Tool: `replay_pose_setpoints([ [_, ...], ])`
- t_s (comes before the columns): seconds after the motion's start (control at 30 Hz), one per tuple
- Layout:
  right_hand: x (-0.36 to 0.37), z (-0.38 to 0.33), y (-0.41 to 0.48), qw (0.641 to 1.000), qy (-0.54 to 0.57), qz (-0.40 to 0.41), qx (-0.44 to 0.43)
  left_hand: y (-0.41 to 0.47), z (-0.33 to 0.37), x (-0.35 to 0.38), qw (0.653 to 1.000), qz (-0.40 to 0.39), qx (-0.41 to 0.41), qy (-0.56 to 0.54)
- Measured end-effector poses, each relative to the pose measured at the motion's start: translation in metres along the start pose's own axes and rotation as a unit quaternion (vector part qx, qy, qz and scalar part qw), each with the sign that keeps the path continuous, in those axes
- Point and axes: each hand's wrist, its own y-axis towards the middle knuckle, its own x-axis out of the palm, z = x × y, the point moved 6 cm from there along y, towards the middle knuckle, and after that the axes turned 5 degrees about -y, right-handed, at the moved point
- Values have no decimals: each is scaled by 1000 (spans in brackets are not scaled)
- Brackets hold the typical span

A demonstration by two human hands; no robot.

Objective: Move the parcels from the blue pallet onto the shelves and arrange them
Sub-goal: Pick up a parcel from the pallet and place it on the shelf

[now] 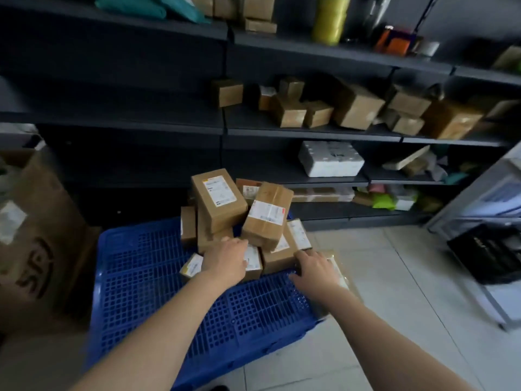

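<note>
Along the far wall, dark shelves run left to right, with brown boxes crowded in the right-hand bays. Blue pallet lies on the floor just near them. Parcels are heaped loosely at its far right corner, the upper ones tilted. Left hand lies on a low labelled box at the heap's near foot, fingers bent over it; blur hides whether it grips. Right hand, fingers fairly straight and spread, rests on a flat wrapped packet at the pallet's right edge, holding nothing. Judgement: take the top parcels first, since drawing out a bottom box would likely topple the leaning ones.
</note>
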Motion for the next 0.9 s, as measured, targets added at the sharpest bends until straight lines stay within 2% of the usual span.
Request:
replay_pose_setpoints([
  [0.2, 18, 74, 23, 996, 36, -25, 77, 62, 58, 36, 996, -59, 60, 8],
  [0.47, 72, 164, 56, 991, 48, -81, 100, 112, 127, 108, 989, -134, 58, 0],
  [0.7, 136, 234, 87, 984, 65, -141, 83, 138, 162, 204, 976, -211, -41, -24],
  [0.83, 169, 258, 102, 978, 101, -160, 87, 140, 171, 247, 964, -213, -127, -92],
  [0.9, 184, 267, 106, 973, 127, -164, 101, 138, 171, 267, 947, -219, -183, -147],
])
